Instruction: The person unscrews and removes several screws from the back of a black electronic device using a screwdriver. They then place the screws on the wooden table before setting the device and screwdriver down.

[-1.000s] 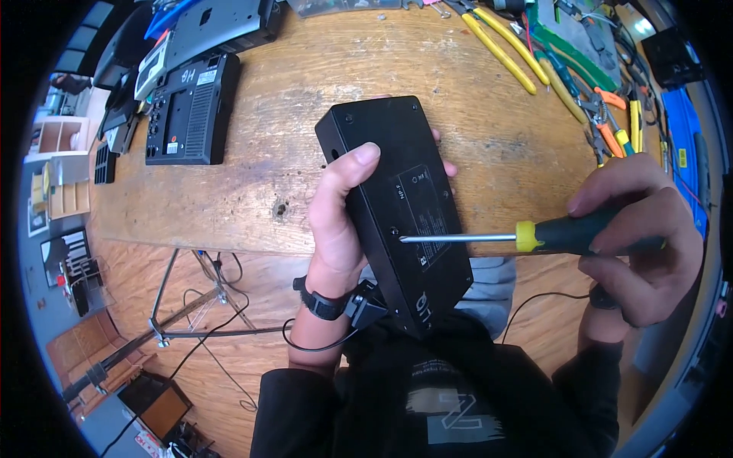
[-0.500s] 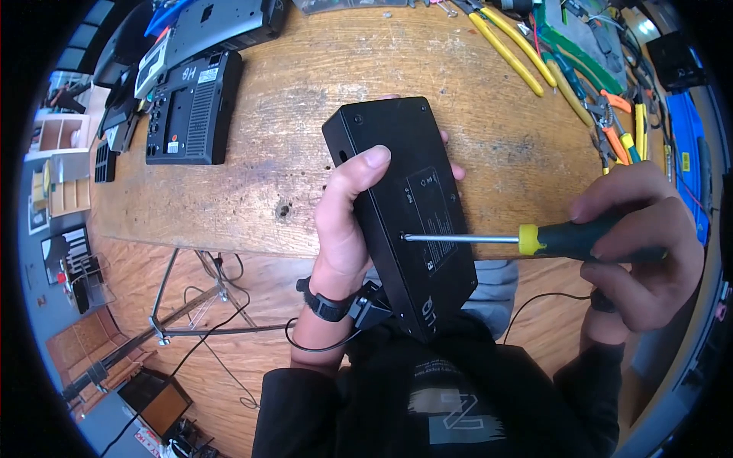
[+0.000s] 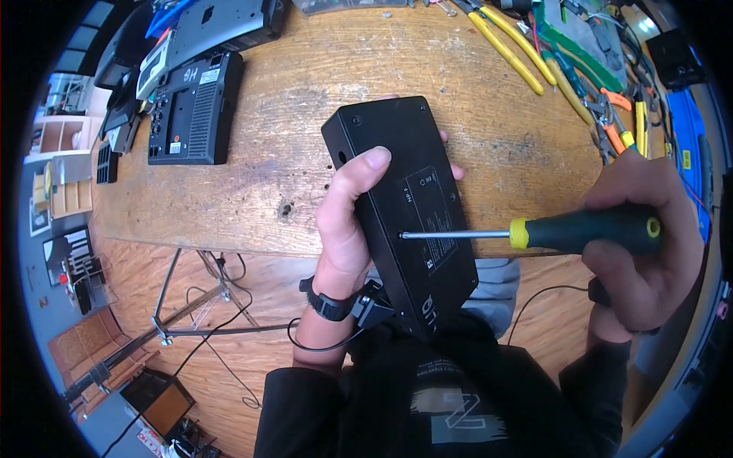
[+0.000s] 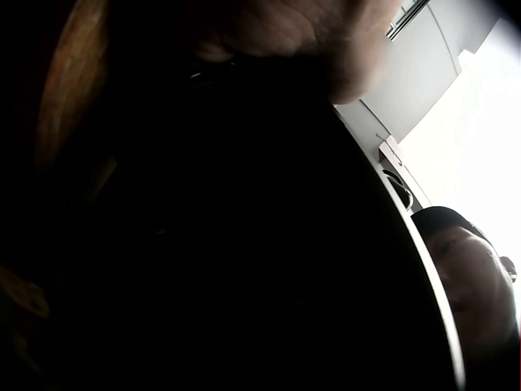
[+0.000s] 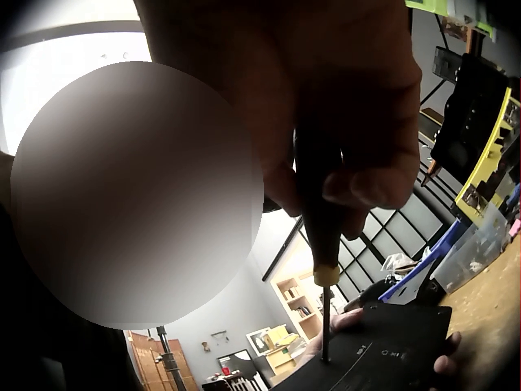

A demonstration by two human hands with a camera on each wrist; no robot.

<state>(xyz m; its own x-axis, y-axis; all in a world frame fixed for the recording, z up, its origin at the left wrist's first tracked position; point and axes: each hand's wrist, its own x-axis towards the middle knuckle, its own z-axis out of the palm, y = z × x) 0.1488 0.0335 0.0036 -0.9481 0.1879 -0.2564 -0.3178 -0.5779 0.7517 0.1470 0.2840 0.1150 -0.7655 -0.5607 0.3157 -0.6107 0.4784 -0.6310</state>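
My left hand (image 3: 343,214) grips a black rectangular device case (image 3: 393,153), thumb over its near-left edge and fingertips showing past the far side. The case is tilted, with its printed label panel (image 3: 431,217) facing up and right. In the right hand (image 3: 649,252) is a screwdriver (image 3: 588,231) with a dark green and yellow handle. Its tip meets a screw hole beside the label. From the right wrist view, the screwdriver shaft (image 5: 326,318) stands on the face of the case (image 5: 391,350). The dark case (image 4: 244,228) fills most of the left wrist view.
Below the hands is a worn wooden workbench (image 3: 290,137). A black monitor-like unit (image 3: 195,111) lies at its left. Yellow-handled pliers (image 3: 515,49) and several other hand tools (image 3: 615,122) lie at the right, near a green-edged tray (image 3: 588,46). A tripod-like stand (image 3: 206,298) is below left.
The case shifted slightly right, and the screwdriver tip came into the screw hole. The right hand's fingers then turned around the handle, baring its butt end.
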